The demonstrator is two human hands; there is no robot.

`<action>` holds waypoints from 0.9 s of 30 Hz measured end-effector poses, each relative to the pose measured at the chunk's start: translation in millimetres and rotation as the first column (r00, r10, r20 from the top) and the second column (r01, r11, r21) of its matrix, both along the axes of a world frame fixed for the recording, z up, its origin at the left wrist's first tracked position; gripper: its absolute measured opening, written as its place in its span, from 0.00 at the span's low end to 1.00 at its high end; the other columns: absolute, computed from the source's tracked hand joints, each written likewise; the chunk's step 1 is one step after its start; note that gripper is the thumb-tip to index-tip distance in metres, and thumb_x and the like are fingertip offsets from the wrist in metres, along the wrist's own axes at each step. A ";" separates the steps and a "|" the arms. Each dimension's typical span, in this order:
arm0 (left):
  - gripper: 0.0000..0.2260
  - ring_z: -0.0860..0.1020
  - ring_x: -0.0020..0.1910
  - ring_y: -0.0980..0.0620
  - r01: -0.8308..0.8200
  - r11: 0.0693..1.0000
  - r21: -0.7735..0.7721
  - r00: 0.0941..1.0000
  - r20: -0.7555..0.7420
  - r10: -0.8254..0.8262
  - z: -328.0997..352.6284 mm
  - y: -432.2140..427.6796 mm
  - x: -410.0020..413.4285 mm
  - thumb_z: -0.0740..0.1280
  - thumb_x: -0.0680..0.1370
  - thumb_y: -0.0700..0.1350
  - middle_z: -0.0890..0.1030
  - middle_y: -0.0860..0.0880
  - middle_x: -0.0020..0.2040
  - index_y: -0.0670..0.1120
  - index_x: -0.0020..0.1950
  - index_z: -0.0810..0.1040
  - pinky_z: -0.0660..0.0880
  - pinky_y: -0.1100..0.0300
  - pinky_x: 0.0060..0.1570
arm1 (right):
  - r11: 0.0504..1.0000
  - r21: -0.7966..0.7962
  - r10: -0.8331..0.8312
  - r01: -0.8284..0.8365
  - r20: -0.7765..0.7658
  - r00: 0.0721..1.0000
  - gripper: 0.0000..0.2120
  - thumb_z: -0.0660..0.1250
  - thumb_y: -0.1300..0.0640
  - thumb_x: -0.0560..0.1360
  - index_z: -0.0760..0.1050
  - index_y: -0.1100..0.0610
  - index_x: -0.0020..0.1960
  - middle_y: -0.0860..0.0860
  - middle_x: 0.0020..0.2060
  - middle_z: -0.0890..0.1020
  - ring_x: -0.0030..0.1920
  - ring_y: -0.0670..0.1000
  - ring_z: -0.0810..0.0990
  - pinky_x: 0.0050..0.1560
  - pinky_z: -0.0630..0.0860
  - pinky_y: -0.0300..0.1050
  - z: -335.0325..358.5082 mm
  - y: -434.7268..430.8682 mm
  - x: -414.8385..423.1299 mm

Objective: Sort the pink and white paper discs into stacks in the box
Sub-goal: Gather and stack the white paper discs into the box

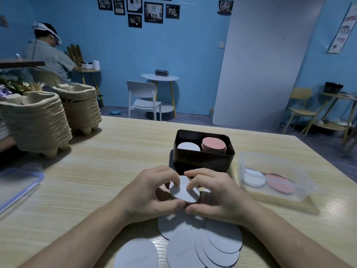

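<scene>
Loose discs [202, 244]: white, fanned and overlapping on the table [116, 151] at the near edge, between the two forearms; one more lies apart to the left.
Left hand [154, 192]: just beyond the loose pile, curled round the left edge of the held disc [184, 190].
Left fingers [173, 176]: bent and close together, tips on the disc's top-left rim; the thumb [172, 206] lies under its near edge.
Right hand [214, 194]: meets the left one, pinching the same disc from the right.
Right fingers [195, 183]: curled, the forefinger lying across the upper face; the thumb [195, 209] is tucked below, its tip near the left thumb.
Held disc: white, tilted, lifted off the table between both hands, in front of the box.
Black box [202, 157]: just behind the hands, open at the top.
White stack [188, 147]: in the box's left half, low.
Pink stack [214, 144]: in the box's right half, beside the white one and taller.
Clear tub [270, 159]: right of the box, with one white and one pink pile lying side by side inside.
Pulp trays [36, 120]: two tall nested piles at the table's far left.
Seated person [50, 57]: far left at another table, wearing a headset, back turned.
White chair [144, 99]: by the blue wall, next to a small round table.
</scene>
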State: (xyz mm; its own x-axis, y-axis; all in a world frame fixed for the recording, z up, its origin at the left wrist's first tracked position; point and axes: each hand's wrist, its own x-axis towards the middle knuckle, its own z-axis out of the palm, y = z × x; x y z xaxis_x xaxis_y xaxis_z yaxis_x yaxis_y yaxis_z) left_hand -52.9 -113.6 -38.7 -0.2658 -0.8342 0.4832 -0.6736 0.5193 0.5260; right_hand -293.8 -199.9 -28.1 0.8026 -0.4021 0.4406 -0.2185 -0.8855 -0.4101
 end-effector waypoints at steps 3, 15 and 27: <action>0.12 0.79 0.50 0.53 -0.008 1.000 -0.005 1.000 0.029 0.008 0.4 1.0 0.3 0.77 0.74 0.57 0.81 0.57 0.51 0.53 0.49 0.80 0.78 0.52 0.48 | 1.000 -0.008 -0.005 0.005 0.004 1.000 0.15 0.78 0.43 0.73 0.80 0.51 0.52 0.47 0.65 0.80 0.65 0.40 0.78 0.59 0.74 0.33 0.5 -0.1 0.3; 0.16 0.78 0.46 0.58 -0.034 0.996 -0.077 0.987 0.151 0.046 2.5 3.6 0.1 0.76 0.74 0.62 0.80 0.58 0.54 0.52 0.51 0.80 0.79 0.59 0.41 | 0.997 -0.074 -0.008 0.005 -0.035 0.999 0.15 0.76 0.40 0.73 0.79 0.48 0.51 0.46 0.67 0.79 0.66 0.42 0.77 0.62 0.73 0.35 -1.3 -1.8 0.4; 0.16 0.79 0.53 0.57 -0.059 0.985 0.159 0.995 0.088 0.045 5.3 8.5 13.4 0.78 0.71 0.58 0.79 0.61 0.51 0.54 0.52 0.78 0.77 0.55 0.51 | 0.996 -0.064 -0.062 0.061 -0.015 0.998 0.13 0.75 0.43 0.74 0.80 0.49 0.51 0.45 0.65 0.80 0.58 0.44 0.81 0.54 0.79 0.46 2.4 -4.2 -10.5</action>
